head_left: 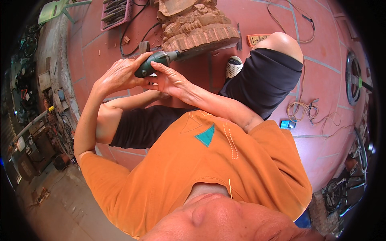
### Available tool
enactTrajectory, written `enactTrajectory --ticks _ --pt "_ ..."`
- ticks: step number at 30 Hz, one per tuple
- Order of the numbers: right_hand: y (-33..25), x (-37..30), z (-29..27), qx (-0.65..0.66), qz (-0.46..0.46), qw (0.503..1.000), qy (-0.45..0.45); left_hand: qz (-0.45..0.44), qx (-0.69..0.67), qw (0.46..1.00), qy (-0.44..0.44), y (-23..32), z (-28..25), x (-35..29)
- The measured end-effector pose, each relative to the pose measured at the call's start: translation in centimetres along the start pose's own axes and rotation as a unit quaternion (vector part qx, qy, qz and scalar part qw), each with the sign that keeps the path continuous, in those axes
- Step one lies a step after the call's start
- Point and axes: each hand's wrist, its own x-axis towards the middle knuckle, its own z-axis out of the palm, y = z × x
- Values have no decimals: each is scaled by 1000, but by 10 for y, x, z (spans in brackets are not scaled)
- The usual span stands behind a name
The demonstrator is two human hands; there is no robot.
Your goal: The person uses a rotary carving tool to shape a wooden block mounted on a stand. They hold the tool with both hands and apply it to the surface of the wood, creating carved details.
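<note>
A dark green rotary grinder point(157, 62) lies across both my hands, its grey nose toward the lower edge of a brown carved wooden sculpture point(197, 32). My left hand point(122, 74) wraps the rear of the body from the left. On the near side, my right hand point(172, 79) holds it with the thumb laid along the top and the fingers beneath. The tip comes up to the sculpture's base; whether it touches the wood I cannot tell. A black cord point(130, 40) runs over the floor beside the sculpture.
A pink basket point(116, 14) full of carving tools stands at the far left. An orange power strip point(257, 39) lies right of the sculpture. Coiled cable point(302, 111) and a teal phone-like device point(288, 124) rest on the red tiles point(321, 76). A green plastic chair point(52, 11) is at the upper left.
</note>
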Motion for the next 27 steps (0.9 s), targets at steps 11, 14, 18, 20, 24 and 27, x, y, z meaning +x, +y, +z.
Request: enactTrajectory --ticks 11,14,18,20,24,27 --pt "-2 1 3 -20 -18 1000 9 -2 -19 1000 11 1 -2 -1" --pt "-6 1 1 -23 -11 1000 0 -2 -18 1000 15 0 -1 0" --pt "-5 2 1 -31 -19 999 6 5 -21 1000 22 -4 2 0" --pt "-6 4 1 -37 -23 999 14 1 -17 999 29 -4 3 1" --pt "-10 6 0 -47 -22 999 -2 -16 -7 999 28 -2 2 2" --pt "-13 9 -3 -51 -11 999 -15 -24 -1 999 35 -1 4 1"
